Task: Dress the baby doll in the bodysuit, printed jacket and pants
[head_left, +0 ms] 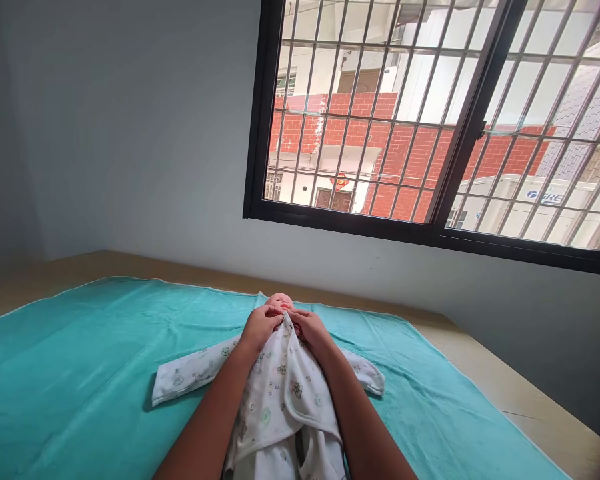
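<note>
A baby doll point(281, 301) lies on its back with its head toward the wall. It wears a white baby shirt point(275, 387) printed with small animals, with the long sleeves spread to both sides and one front panel lapped over the other. At the collar, just below the doll's chin, my left hand point(261, 328) pinches the shirt's edge. My right hand point(312, 329) is closed on the collar from the other side, its fingertips close to those of the left. The doll's own hands and lower body are hidden. White printed cloth point(275, 465) shows below the shirt's hem.
A turquoise blanket point(95, 360) is spread under the doll, slightly wrinkled, over a light brown surface point(480, 353). Behind it stands a grey wall point(145, 133) with a barred, black-framed window point(350, 212) at the upper right.
</note>
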Available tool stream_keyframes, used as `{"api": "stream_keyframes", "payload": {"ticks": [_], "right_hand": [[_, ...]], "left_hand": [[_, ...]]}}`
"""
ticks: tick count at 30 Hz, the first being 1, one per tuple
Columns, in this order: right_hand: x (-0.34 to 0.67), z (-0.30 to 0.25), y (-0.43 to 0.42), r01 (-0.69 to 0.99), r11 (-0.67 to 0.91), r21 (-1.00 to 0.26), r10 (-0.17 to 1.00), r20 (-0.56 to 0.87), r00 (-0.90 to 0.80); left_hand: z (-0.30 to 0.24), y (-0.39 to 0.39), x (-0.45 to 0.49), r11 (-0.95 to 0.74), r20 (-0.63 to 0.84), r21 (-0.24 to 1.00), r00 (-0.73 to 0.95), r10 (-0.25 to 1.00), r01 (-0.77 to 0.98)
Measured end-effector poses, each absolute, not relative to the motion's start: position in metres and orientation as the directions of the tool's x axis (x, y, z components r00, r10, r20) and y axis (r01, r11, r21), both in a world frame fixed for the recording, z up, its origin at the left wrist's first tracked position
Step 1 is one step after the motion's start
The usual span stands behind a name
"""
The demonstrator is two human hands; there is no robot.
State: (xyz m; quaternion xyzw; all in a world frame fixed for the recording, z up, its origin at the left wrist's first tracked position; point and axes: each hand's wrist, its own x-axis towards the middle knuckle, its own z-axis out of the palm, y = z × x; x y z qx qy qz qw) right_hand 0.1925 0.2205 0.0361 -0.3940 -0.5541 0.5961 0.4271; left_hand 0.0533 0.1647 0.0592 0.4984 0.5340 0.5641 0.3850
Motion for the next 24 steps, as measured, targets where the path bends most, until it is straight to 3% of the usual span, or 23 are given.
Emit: {"api": "stream_keyframes", "payload": {"ticks": [10, 16, 24], "right_hand": [[0.19, 0.046, 0.209, 0.037, 0.095, -0.995, 0.946, 0.078, -0.316], [0.191, 0.045, 0.212, 0.079, 0.046, -0.996, 0.953, 0.02, -0.304], [0.19, 0.046, 0.211, 0.044, 0.026, -0.999, 0.969, 0.015, -0.245]], "left_hand": [[0.059, 0.166, 0.054, -0.156, 0.189, 0.974, -0.205, 0.96, 0.166], [0.053, 0.173, 0.054, -0.124, 0.179, 0.97, -0.266, 0.947, 0.209], [0.059, 0.168, 0.051, -0.13, 0.188, 0.958, -0.217, 0.958, 0.256]]}}
